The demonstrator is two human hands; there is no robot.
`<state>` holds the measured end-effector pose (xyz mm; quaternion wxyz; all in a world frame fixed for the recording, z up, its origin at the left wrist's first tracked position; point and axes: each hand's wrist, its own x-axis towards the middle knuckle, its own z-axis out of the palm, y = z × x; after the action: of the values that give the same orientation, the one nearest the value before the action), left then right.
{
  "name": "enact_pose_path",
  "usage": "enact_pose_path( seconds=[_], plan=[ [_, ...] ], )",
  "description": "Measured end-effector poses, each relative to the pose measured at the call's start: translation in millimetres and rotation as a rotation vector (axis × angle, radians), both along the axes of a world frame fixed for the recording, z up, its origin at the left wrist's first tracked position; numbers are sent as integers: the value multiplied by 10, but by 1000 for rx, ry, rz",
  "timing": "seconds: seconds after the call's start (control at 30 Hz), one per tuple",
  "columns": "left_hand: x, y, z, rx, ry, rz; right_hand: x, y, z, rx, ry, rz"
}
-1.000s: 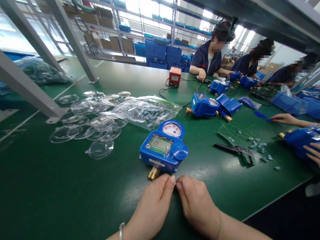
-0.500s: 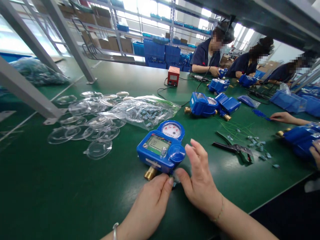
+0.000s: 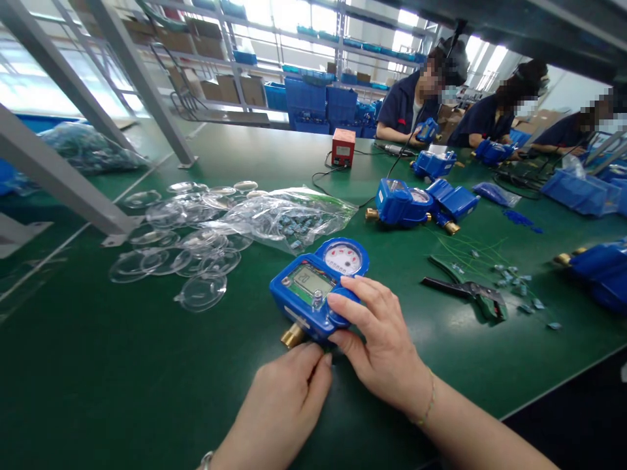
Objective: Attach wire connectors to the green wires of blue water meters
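A blue water meter point(image 3: 306, 290) with a digital display, a round dial and a brass pipe end lies on the green table before me. My right hand point(image 3: 379, 333) grips its right side, fingertips over the round blue cap and thumb low on the near edge. Close to the brass end, my left hand point(image 3: 289, 391) is closed in a pinch at the meter's near lower edge. What those fingers hold, if anything, is hidden.
Clear plastic covers point(image 3: 200, 290) and a plastic bag of small seals point(image 3: 294, 222) lie behind the meter. To the right are green-handled cutters point(image 3: 470, 294), loose seals with green wires point(image 3: 514, 281) and more blue meters point(image 3: 404, 205). Co-workers point(image 3: 409, 108) sit at the far side.
My right hand has moved left from beside the meter onto it. The small piece seen by my left fingers is now hidden. A co-worker's hands at the right edge are gone from view.
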<state>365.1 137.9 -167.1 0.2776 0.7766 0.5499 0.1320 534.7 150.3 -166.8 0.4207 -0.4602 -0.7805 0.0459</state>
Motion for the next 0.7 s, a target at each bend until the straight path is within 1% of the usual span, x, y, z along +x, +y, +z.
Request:
enact_pose_path(
  seconds=[0.1,0.2,0.27,0.37,0.47,0.53,0.6,0.67,0.7],
  plan=[
    [22,2,49,18,188,59,-1,11,-2,7,51,30],
    [55,-10,54,87,303,69,-5,7,-11,14,84,43],
    [73,-25,48,207,350,63,-10,-2,-22,11,92,43],
    [88,-51,35,430,402,27,-16,-19,-42,-6,91,41],
    [97,-65,7,558,407,-35,-15,-39,-53,-13,88,35],
    [102,-60,-20,567,369,-50,-14,-49,-48,-8,84,27],
    [104,-44,-39,532,308,-36,-16,-52,-38,-3,71,15],
    [99,-19,-41,444,229,7,-22,-39,-28,1,52,0],
    [92,-5,-33,372,175,41,-24,-26,-26,4,46,-5]
  ],
)
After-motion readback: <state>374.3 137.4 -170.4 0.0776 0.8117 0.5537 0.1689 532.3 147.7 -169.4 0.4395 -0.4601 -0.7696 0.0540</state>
